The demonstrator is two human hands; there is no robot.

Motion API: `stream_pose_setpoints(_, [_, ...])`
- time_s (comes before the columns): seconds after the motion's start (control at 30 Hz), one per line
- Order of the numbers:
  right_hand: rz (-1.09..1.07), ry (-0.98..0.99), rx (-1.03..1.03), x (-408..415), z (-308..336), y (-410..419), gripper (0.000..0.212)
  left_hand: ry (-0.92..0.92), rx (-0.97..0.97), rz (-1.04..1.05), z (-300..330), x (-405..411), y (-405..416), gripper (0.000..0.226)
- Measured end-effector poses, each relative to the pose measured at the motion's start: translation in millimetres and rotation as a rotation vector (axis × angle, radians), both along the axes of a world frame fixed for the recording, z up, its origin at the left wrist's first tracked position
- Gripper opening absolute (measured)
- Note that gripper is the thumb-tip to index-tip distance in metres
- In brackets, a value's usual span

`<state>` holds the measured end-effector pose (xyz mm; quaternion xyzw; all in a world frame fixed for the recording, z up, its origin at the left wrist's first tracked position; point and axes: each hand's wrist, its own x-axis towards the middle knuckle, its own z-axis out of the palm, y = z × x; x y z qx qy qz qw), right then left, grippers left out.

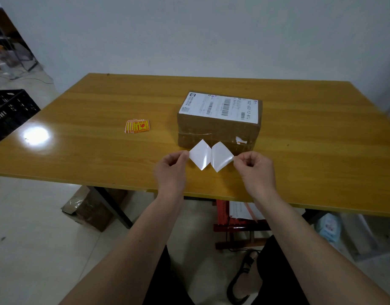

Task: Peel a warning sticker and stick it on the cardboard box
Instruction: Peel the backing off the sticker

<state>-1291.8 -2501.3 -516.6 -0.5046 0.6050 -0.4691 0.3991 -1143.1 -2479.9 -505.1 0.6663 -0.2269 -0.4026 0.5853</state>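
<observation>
Near the centre of the frame, both hands are raised just above the near part of the wooden table (90,111). The left hand (172,170) pinches the left corner of a white, glossy square (200,154) between thumb and forefinger, the other fingers curled in. The right hand (254,170) pinches the right corner of a second white square (221,156) in the same way. The two squares hang like diamonds, touching along a line in the middle, and both show only plain white faces to the camera, so I cannot tell which is the sticker and which the backing. The right square curls a little at its lower edge.

Just behind the squares, right of centre, the cardboard box (218,130) sits on the table, wrapped in brown tape. A white shipping label (220,106) with barcodes covers its top, and a small torn white scrap (240,140) clings to the front face near its lower right.

To the left of the box and well apart from it, a small fanned stack of warning stickers (138,126), yellow and red, lies flat on the table.

At the left edge of the frame stands a black plastic crate (9,108). Under the table, a taped brown parcel (88,208) lies on the pale floor, and a red frame (221,216) holding papers stands to its right.
</observation>
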Motion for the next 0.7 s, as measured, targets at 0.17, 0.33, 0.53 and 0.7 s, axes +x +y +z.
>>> stream_pose_setpoints(0.17, [-0.027, -0.012, 0.008, -15.4, 0.4, 4.7, 0.013, -0.084, -0.044, -0.041, 2.6, -4.6, -6.7, 0.011])
stream_pose_setpoints(0.33, [-0.070, -0.020, 0.012, -32.7, 2.6, 9.3, 0.014, -0.115, -0.049, -0.134, 0.3, -13.1, -10.9, 0.008])
stream_pose_setpoints(0.53, [-0.127, 0.009, -0.009, -52.3, 1.9, 11.8, 0.013, -0.155, -0.087, -0.178, 1.7, -20.0, -15.2, 0.007])
stream_pose_setpoints(0.7, [-0.181, 0.184, -0.062, -62.5, -0.6, 9.2, 0.017, -0.173, -0.114, -0.248, 1.7, -24.5, -15.0, 0.005])
